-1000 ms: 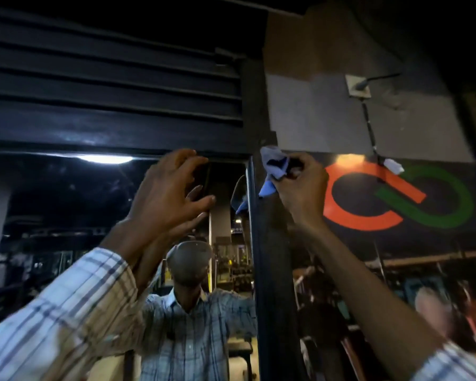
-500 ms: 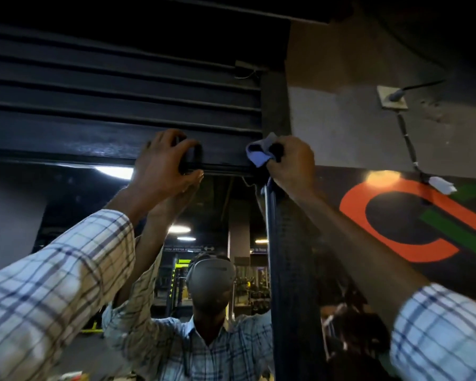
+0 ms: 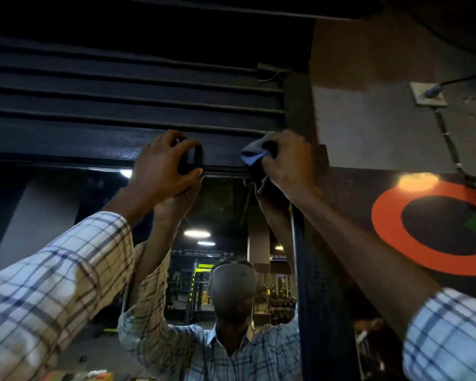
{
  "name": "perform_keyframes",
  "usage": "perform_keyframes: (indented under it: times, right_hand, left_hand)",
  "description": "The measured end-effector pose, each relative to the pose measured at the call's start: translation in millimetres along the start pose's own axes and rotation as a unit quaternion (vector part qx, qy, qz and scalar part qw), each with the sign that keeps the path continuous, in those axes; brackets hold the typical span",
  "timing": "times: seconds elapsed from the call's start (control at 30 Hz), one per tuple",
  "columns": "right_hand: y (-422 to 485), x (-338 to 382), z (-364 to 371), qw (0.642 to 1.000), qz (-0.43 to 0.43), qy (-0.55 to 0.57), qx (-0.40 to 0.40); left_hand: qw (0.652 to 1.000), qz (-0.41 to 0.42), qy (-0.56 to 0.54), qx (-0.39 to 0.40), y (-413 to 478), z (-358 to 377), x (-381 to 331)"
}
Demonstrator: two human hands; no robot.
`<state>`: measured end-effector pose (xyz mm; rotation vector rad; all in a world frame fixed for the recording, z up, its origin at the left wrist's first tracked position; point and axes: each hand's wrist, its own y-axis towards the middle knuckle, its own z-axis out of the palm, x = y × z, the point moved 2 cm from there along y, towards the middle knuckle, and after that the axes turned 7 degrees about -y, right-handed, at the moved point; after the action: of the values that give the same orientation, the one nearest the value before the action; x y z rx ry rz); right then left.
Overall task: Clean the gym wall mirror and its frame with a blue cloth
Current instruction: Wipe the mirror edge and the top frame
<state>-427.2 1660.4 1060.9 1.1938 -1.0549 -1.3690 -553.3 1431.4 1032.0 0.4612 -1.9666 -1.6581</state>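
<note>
Right hand (image 3: 286, 158): grips blue cloth (image 3: 251, 156) at top corner of frame (image 3: 94, 144).
Left hand (image 3: 162, 163): curled round a dark object (image 3: 190, 160).
Remaining: probably the mirror (image 3: 217, 210).

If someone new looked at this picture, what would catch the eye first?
Two raised hands at the black top frame: the right hand holds a blue cloth at its right corner, the left hand grips a dark thing beside it. On the wall to the right is an orange ring; below, the mirror reflects the person.
</note>
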Motion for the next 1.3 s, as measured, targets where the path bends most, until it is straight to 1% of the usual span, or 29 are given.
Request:
perform_keyframes:
  times: [0.03,0.07,0.17,0.2,0.3,0.33,0.37,0.47,0.5,0.53,0.6,0.63,0.67,0.73,0.77,0.8,0.83,0.9,0.93,0.97,1.0,1.07,1.1,1.13,1.17,1.2,1.23,1.27,1.3]
  right_hand:
    - [-1,4,3,1.0,-0.019,0.008,0.011]
    - [2,3,3,1.0,-0.011,0.009,0.009]
    - [13,-3,3,0.997,0.062,-0.022,-0.05]
    - [12,3,7,0.997,0.06,-0.027,-0.045]
    - [6,28,20,1.0,-0.003,-0.012,0.019]
    - [10,30,20,1.0,-0.001,-0.005,0.03]
    - [14,31,16,1.0,0.005,-0.006,0.024]
    - [21,36,16,0.998,0.044,-0.026,-0.029]
    - [18,46,23,0.999,0.043,-0.022,-0.021]
    - [14,56,30,1.0,0.028,-0.008,0.003]
    - [10,69,40,0.997,-0.02,0.012,0.074]
    - [13,71,40,0.996,-0.031,0.009,0.086]
    - [18,70,39,0.997,-0.026,0.001,0.073]
    - [25,71,37,0.999,0.029,-0.028,0.003]
    - [25,76,39,0.997,0.06,-0.032,-0.029]
    - [24,84,43,0.996,0.074,-0.019,-0.04]
    - [20,94,50,0.998,0.06,0.0,-0.021]
    - [13,113,63,0.996,-0.005,0.035,0.077]
    - [13,118,67,0.993,-0.033,0.04,0.108]
    - [15,121,68,0.993,-0.045,0.023,0.105]
    - [20,122,69,0.996,-0.036,0.004,0.079]
    - [28,123,69,0.998,0.039,-0.04,0.007]
    - [29,129,72,0.997,0.067,-0.039,-0.016]
    - [26,137,77,0.998,0.066,-0.018,-0.011]
    - [21,147,82,0.999,0.035,0.012,0.028]
    - [15,157,88,0.997,-0.013,0.035,0.075]
    - [10,163,90,0.991,-0.058,0.041,0.111]
    - [11,164,92,0.988,-0.077,0.042,0.123]
    - [14,163,91,0.992,-0.058,0.035,0.103]
  left_hand:
    - [1.0,-0.005,0.002,0.003,-1,-2,4]
    - [1.0,-0.009,0.005,0.006,-2,-4,8]
    - [1.0,-0.018,-0.001,0.005,-4,-10,22]
    - [1.0,-0.019,-0.005,0.003,-5,-12,26]
    - [1.0,-0.013,-0.006,0.004,-8,-18,35]
    - [1.0,-0.011,-0.004,0.006,-9,-20,38]
    - [1.0,-0.01,-0.003,0.01,-10,-21,42]
    - [1.0,-0.005,-0.006,0.013,-13,-28,56]
    - [1.0,-0.005,-0.007,0.012,-14,-30,61]
    - [1.0,-0.005,-0.008,0.012,-15,-33,65]
    - [1.0,-0.005,-0.007,0.019,-17,-39,74]
    - [1.0,-0.003,-0.002,0.022,-18,-41,79]
    - [1.0,-0.003,0.003,0.025,-19,-43,84]
    - [1.0,-0.009,0.008,0.024,-20,-48,94]
    - [1.0,-0.011,0.008,0.024,-21,-50,98]
    - [1.0,-0.01,0.008,0.024,-21,-52,100]
    - [1.0,-0.008,0.009,0.024,-21,-54,104]
    - [1.0,-0.007,0.014,0.027,-22,-58,112]
    - [0.999,-0.008,0.015,0.028,-23,-60,118]
    - [0.999,-0.01,0.015,0.029,-24,-62,124]
    - [0.999,-0.01,0.015,0.029,-24,-64,128]
    - [0.999,-0.008,0.018,0.028,-25,-67,133]
    - [0.999,-0.008,0.019,0.03,-25,-69,134]
    - [0.999,-0.009,0.018,0.032,-25,-70,136]
    - [0.999,-0.012,0.015,0.033,-25,-72,138]
    - [0.999,-0.014,0.011,0.034,-24,-74,141]
    - [0.999,-0.013,0.009,0.036,-25,-76,146]
    - [0.999,-0.011,0.01,0.037,-26,-78,151]
    - [0.999,-0.011,0.01,0.037,-27,-81,158]
